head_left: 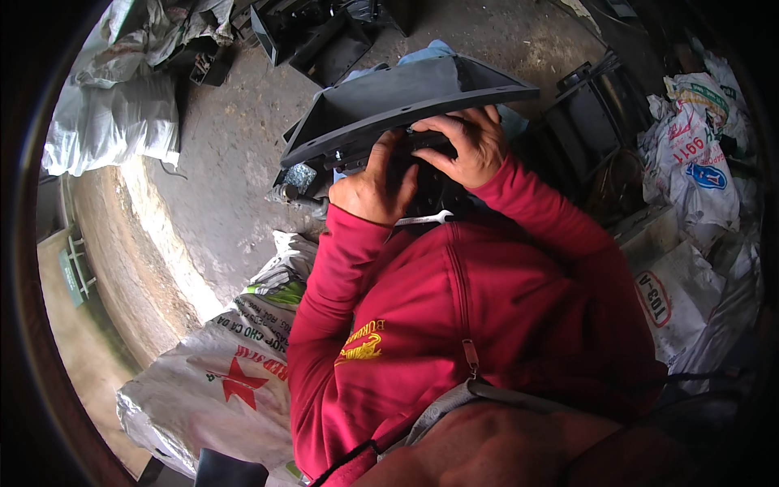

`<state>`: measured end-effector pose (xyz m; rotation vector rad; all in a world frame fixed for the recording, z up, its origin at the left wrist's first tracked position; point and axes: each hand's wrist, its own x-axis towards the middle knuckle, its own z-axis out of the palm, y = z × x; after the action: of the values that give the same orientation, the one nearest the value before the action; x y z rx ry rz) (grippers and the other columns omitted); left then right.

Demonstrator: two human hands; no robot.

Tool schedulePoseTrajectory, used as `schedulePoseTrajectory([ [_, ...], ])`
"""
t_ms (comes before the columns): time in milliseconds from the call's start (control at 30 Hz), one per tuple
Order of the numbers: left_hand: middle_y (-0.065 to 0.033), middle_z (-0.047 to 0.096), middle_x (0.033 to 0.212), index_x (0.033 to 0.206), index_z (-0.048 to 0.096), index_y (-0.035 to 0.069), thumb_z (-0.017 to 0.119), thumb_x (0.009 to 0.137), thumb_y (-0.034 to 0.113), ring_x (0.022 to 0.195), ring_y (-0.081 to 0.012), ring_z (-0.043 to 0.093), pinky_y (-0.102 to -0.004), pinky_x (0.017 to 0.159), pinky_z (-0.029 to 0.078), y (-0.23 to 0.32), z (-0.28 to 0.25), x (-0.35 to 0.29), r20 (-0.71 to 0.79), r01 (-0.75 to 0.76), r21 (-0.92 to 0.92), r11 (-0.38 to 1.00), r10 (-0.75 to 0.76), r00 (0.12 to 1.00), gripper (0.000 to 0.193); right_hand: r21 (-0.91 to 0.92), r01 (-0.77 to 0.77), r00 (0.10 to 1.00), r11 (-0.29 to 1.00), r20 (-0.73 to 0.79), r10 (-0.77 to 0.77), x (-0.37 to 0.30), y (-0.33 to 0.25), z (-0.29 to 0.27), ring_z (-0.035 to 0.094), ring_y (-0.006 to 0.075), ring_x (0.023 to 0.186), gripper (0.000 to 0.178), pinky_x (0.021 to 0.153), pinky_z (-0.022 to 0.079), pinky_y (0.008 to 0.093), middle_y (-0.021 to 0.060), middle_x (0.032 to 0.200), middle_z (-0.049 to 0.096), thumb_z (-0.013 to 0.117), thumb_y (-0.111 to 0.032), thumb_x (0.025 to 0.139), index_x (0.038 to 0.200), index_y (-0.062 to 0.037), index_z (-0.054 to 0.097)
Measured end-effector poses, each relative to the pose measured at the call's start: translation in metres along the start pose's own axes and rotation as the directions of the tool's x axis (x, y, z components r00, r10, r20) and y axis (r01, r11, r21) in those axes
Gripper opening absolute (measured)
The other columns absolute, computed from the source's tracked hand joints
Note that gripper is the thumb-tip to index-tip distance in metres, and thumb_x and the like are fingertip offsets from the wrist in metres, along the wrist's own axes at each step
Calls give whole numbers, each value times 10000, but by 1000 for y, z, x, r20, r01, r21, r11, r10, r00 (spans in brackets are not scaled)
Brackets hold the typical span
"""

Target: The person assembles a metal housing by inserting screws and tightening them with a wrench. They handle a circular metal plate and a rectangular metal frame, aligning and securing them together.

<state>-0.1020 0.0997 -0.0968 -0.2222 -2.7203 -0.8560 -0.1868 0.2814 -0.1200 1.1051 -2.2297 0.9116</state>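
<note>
A dark metal trough-like housing (381, 91) with a flat, holed rim lies tilted in front of my torso. My left hand (369, 188) is at its near edge, index finger stretched up to the rim and thumb held apart. My right hand (466, 146) has its fingers bent over the same rim. Its thumb and index finger curl toward a small bright fastener, too small to make out clearly. Another bolt (339, 154) stands in the rim left of my hands. Close to my red jacket, below the hands, lies a silver open-end wrench (430, 218).
More black metal housings (331, 50) sit on the concrete floor (223, 154) beyond, and another housing (586, 114) stands at right. White sacks (114, 122) are at far left, a printed sack (195, 390) by my left side, and piled sacks (690, 154) along the right.
</note>
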Motion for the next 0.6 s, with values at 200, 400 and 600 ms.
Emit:
schedulePoseTrajectory([
  [200, -149, 717, 934, 1356, 494, 124, 748, 802, 335, 704, -310, 708, -376, 575, 565, 11, -16, 4, 76, 6, 73, 997, -12, 997, 645, 11, 4, 1000, 1000, 10, -4, -2, 5, 2, 596, 158, 892, 719, 861, 381, 374, -99, 1055, 674, 852, -216, 635, 1278, -202, 531],
  [400, -135, 716, 861, 1369, 484, 118, 744, 810, 332, 689, -308, 706, -374, 573, 561, 12, -13, 9, 164, 103, 81, 991, -115, 980, 652, 24, 28, 997, 999, -68, -26, -1, 4, 4, 605, 164, 909, 722, 872, 384, 377, -89, 1039, 671, 857, -202, 626, 1272, -198, 534],
  [600, -100, 695, 771, 1366, 478, 76, 739, 830, 280, 614, -247, 692, -334, 567, 531, 7, -9, -1, 153, 191, -115, 975, -173, 973, 630, 29, -20, 999, 999, -31, 21, 0, -2, 3, 595, 158, 914, 708, 877, 369, 368, -83, 963, 653, 854, -207, 628, 1263, -206, 540],
])
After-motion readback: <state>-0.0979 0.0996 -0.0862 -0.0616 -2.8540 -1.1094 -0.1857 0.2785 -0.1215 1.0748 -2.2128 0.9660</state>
